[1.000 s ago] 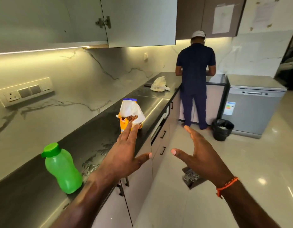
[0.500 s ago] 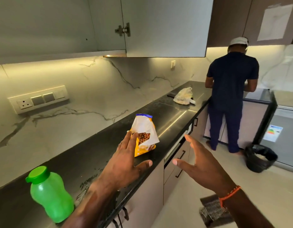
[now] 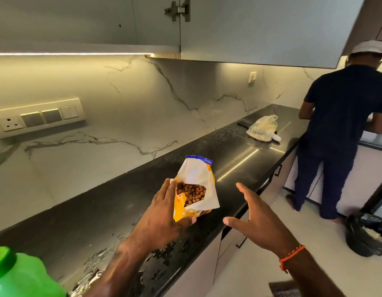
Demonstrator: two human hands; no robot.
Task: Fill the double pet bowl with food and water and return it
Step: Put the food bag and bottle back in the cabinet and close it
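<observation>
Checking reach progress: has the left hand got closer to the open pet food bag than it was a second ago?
Yes. The left hand has advanced along the black counter, and its fingers now meet the pet food bag, which stands in place.

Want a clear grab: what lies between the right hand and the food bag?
Nothing: the head view shows only bare black countertop between the right hand and food bag.

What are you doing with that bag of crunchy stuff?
A person is reaching for an open bag of pet food standing on the black counter. The left hand is right at the bag's side, the right hand is open beside it and not touching. A green bottle stands nearer on the counter. No pet bowl is in view. Another person stands further along.
</observation>
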